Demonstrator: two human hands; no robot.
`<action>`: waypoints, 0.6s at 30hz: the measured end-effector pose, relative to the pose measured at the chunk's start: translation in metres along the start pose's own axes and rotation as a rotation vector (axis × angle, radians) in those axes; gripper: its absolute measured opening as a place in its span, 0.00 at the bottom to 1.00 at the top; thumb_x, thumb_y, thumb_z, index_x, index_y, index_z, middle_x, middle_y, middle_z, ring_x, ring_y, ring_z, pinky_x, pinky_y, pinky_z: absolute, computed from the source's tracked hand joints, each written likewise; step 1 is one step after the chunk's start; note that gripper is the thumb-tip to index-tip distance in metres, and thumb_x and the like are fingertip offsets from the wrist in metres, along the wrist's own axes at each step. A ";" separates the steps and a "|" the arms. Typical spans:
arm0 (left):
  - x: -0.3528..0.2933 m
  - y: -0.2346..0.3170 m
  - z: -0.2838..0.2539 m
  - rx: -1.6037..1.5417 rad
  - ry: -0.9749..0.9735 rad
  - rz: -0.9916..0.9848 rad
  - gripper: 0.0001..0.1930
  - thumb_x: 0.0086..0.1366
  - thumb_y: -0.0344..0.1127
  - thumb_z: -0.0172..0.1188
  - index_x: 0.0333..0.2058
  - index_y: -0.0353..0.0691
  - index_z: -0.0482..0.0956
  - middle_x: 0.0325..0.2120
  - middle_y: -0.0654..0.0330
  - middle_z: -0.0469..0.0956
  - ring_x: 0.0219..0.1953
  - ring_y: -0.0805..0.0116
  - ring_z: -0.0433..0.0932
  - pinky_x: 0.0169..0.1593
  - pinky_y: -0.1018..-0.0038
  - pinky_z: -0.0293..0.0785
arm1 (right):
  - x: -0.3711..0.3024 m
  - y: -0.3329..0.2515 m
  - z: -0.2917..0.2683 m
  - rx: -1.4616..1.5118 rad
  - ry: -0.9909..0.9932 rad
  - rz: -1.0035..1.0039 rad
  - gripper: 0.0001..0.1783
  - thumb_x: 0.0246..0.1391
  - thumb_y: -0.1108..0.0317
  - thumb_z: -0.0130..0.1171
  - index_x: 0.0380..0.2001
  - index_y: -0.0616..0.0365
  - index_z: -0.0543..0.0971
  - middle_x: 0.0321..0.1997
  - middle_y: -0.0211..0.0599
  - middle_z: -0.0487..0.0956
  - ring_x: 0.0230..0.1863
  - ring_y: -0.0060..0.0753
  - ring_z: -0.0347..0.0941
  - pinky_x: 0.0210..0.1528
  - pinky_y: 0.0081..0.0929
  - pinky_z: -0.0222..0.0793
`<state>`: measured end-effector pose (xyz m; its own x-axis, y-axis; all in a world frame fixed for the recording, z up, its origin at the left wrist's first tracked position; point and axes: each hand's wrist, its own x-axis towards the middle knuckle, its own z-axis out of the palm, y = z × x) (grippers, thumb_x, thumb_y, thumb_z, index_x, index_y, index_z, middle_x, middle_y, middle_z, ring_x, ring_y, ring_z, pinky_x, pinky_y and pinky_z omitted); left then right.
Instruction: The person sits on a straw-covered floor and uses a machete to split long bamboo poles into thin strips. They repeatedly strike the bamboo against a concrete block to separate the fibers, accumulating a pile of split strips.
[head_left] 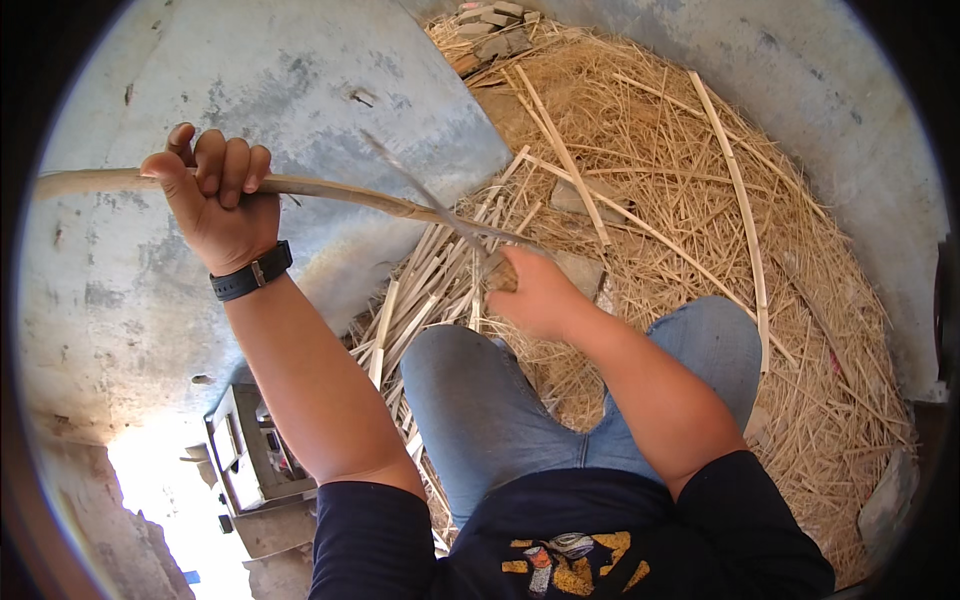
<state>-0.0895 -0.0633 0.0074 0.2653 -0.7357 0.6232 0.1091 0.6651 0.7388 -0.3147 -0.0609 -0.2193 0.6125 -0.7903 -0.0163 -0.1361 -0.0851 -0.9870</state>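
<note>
My left hand (222,190) is raised at the left, its fingers curled over a long bamboo pole (345,192). From there the pole runs rightward and slopes down past my right hand, while its other end reaches the wall on the left. Low in front of my knees, my right hand (538,292) is closed around the handle end of a knife with a long thin blade (412,180). Motion smears the blade, which points up and left and crosses the pole. Whether it touches the pole I cannot tell. The knife's handle is mostly hidden by my fingers.
Split bamboo strips lie in a heap (425,285) left of my knees. Straw-like shavings (690,190) cover the floor, with longer strips (735,190) across them. Bricks (490,22) sit at the far wall. Pale walls (330,90) stand close. A box-like metal unit (250,450) is lower left.
</note>
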 end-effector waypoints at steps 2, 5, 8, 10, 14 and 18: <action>-0.001 0.001 -0.008 -0.037 -0.044 -0.015 0.25 0.55 0.63 0.65 0.37 0.47 0.79 0.14 0.76 0.57 0.15 0.83 0.52 0.22 0.81 0.55 | 0.002 0.000 0.008 -0.006 -0.023 0.014 0.29 0.47 0.66 0.60 0.53 0.66 0.71 0.35 0.48 0.79 0.33 0.37 0.76 0.37 0.34 0.71; 0.000 0.005 -0.016 -0.126 -0.136 -0.052 0.23 0.54 0.60 0.67 0.39 0.48 0.82 0.13 0.76 0.59 0.14 0.83 0.54 0.22 0.82 0.55 | 0.003 0.010 0.007 0.038 -0.050 0.228 0.26 0.48 0.67 0.59 0.52 0.64 0.73 0.37 0.49 0.80 0.38 0.42 0.77 0.42 0.37 0.72; 0.002 0.004 -0.036 -0.255 -0.284 -0.097 0.21 0.57 0.57 0.67 0.40 0.47 0.81 0.12 0.76 0.60 0.14 0.83 0.55 0.22 0.82 0.56 | 0.009 0.034 -0.002 -0.039 -0.061 0.359 0.25 0.48 0.68 0.59 0.51 0.65 0.73 0.39 0.50 0.80 0.41 0.44 0.78 0.44 0.37 0.73; -0.002 0.004 -0.044 -0.300 -0.317 -0.108 0.20 0.59 0.54 0.66 0.40 0.46 0.81 0.12 0.76 0.61 0.14 0.83 0.57 0.22 0.83 0.56 | 0.007 0.028 -0.003 -0.045 -0.076 0.329 0.27 0.48 0.68 0.59 0.52 0.67 0.72 0.40 0.52 0.80 0.41 0.44 0.78 0.44 0.36 0.73; -0.004 0.006 -0.045 -0.315 -0.395 -0.100 0.15 0.63 0.48 0.64 0.41 0.46 0.81 0.12 0.76 0.62 0.14 0.84 0.58 0.22 0.84 0.59 | -0.004 0.011 0.022 -0.079 -0.004 0.011 0.33 0.47 0.66 0.60 0.56 0.70 0.69 0.40 0.54 0.79 0.41 0.43 0.77 0.44 0.35 0.72; -0.002 0.007 -0.049 -0.337 -0.421 -0.099 0.11 0.65 0.43 0.62 0.43 0.46 0.80 0.12 0.76 0.64 0.13 0.84 0.60 0.23 0.85 0.61 | 0.001 0.008 0.019 -0.003 -0.109 0.156 0.35 0.46 0.65 0.59 0.58 0.71 0.67 0.42 0.57 0.79 0.42 0.44 0.77 0.47 0.33 0.71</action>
<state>-0.0419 -0.0513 -0.0013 -0.1605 -0.7382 0.6552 0.4336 0.5436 0.7187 -0.3003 -0.0512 -0.2304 0.6643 -0.7238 -0.1866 -0.2381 0.0317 -0.9707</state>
